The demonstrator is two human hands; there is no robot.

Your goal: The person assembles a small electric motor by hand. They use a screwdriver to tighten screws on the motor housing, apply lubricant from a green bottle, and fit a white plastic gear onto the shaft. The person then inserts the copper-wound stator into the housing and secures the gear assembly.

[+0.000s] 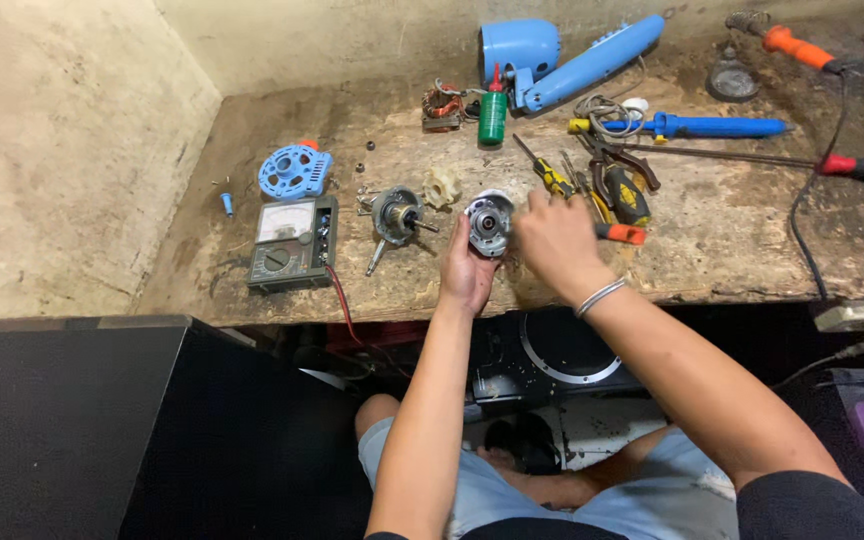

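- Left hand (468, 272) curled around a round metal motor housing (489, 222), held upright just above the near edge of the desk (732, 250), open face turned toward the camera.
- Right hand (555, 240) laid on the right side of the housing, fingers bent and pressed on its rim; hidden whether anything small was pinched between them.
- Rotor with shaft (398, 217) lay just left of the housing on the desk, apart from it; pale plastic gear piece (442, 186) beside it.
- Further left: grey analog meter (292, 243) and, at its far side, blue vented cover (295, 171).
- To the right, near the right hand: pliers (620, 190) and a yellow-handled screwdriver (548, 174).
- Judged step: motor opened up, housing being inspected or worked by hand, parts not yet joined.
- Next move probably needed a steady left grip and a careful, straight alignment of any part with the centre bearing.
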